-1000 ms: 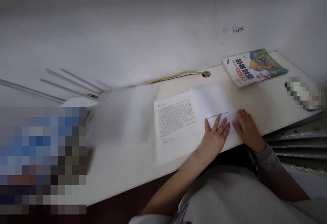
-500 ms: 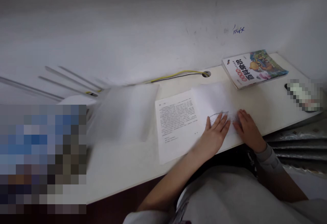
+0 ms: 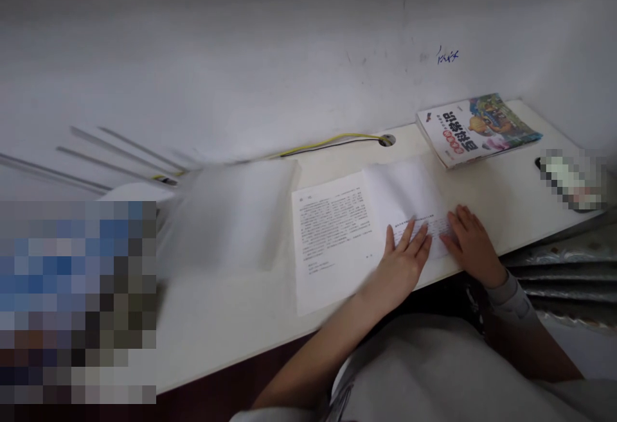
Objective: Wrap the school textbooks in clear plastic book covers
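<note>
A printed white sheet (image 3: 332, 236) lies on the white desk (image 3: 231, 319), with a second sheet (image 3: 405, 191) overlapping its right side. My left hand (image 3: 405, 258) lies flat on the overlapping sheet's lower part, fingers stretched out and slightly apart. My right hand (image 3: 470, 242) rests beside it on the same sheet's right edge, fingers extended and pressing down. Neither hand holds anything.
A colourful book (image 3: 477, 128) lies at the desk's far right by the wall. A yellow and black cable (image 3: 332, 142) runs into a desk grommet (image 3: 387, 140). A blurred pale sheet (image 3: 231, 216) lies left of the papers. Pixelated patches cover the left and far right.
Both hands stay on the overlapping sheet, shifting only slightly. The view wobbles a little; nothing was picked up or let go.
</note>
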`<action>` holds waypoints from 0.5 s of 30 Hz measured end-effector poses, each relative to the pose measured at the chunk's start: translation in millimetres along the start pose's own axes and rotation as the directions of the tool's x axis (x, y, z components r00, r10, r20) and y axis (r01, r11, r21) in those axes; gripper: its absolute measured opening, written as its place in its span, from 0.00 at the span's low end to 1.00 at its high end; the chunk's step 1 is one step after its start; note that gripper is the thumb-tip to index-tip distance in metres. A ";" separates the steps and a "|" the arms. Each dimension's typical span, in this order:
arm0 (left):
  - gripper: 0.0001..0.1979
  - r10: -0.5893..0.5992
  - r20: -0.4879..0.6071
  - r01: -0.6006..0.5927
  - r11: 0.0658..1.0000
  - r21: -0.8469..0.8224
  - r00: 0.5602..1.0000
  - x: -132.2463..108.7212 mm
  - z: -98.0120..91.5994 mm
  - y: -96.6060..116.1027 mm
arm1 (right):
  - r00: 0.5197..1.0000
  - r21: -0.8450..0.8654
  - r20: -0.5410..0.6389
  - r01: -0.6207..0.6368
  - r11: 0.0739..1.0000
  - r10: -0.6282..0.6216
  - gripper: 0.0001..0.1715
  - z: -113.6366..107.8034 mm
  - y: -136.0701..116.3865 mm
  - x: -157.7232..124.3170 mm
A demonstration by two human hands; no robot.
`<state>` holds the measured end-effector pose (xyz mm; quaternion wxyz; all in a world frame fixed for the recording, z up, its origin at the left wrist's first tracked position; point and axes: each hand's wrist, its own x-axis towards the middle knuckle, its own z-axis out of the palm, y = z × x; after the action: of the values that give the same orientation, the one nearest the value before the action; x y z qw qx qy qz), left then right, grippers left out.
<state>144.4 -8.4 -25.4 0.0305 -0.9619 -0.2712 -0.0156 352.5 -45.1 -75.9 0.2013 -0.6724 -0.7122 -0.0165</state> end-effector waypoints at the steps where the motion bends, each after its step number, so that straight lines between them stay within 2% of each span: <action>1: 0.23 0.000 0.009 0.000 1.000 -0.008 1.000 1.8 0.0 0.1 | 1.000 0.004 -0.002 0.001 1.000 -0.001 0.32 0.0 0.0 0.0; 7: 0.22 0.011 0.021 -0.009 0.996 -0.092 1.000 13.6 1.7 2.4 | 1.000 -0.008 -0.006 0.023 1.000 -0.023 0.33 0.4 2.1 1.1; 10: 0.28 0.019 -0.040 -0.027 0.982 -0.187 0.999 4.2 -2.5 -9.8 | 0.999 -0.017 -0.010 0.039 0.999 -0.039 0.33 -0.3 4.4 0.9; 12: 0.30 -0.108 -0.122 0.081 0.975 -0.207 0.987 -12.5 -2.0 -28.0 | 0.999 -0.017 -0.014 0.049 0.999 -0.049 0.32 -2.1 5.6 0.7; 13: 0.29 -0.217 -0.168 0.182 0.962 -0.205 0.962 -23.8 0.5 -39.5 | 0.998 -0.021 -0.017 0.057 0.998 -0.058 0.32 -3.3 6.0 1.0; 15: 0.28 -0.455 -0.244 0.413 0.888 -0.203 0.857 -51.0 9.7 -63.8 | 0.995 -0.043 -0.015 0.097 0.994 -0.097 0.30 -6.5 6.3 3.1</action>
<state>67.7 20.1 -34.3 -0.0041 -0.8630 -0.4723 -0.1796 360.2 -43.5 -70.5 0.1919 -0.6410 -0.7417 -0.0469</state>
